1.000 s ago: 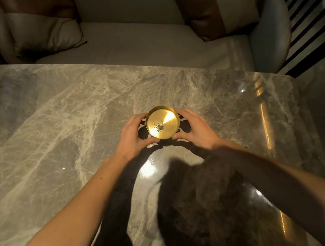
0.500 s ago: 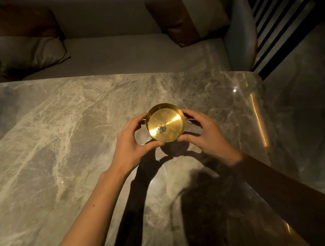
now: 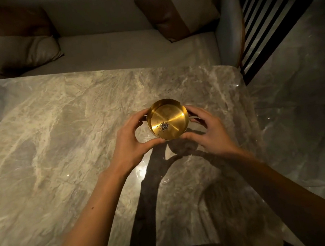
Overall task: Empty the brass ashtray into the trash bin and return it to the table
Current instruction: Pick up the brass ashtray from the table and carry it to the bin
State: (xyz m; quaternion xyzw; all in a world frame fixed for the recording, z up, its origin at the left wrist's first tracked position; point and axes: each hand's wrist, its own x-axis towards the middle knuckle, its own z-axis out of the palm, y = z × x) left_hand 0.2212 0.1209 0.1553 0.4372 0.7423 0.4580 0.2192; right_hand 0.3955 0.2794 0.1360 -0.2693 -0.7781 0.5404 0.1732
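Ashtray (image 3: 167, 120): round, no long axis, mouth up, tipped slightly toward you. Polished brass, small grey ash pile (image 3: 164, 126) on its floor. Your left hand (image 3: 132, 142) and right hand (image 3: 210, 131) grip its sides above the desk (image 3: 45, 138).

The brass ashtray (image 3: 167, 120) is round and shallow, with a shiny gold inside. A small heap of dark ash (image 3: 164, 126) lies near its middle. It is a little tilted above the table (image 3: 56, 136), its shadow just below it.
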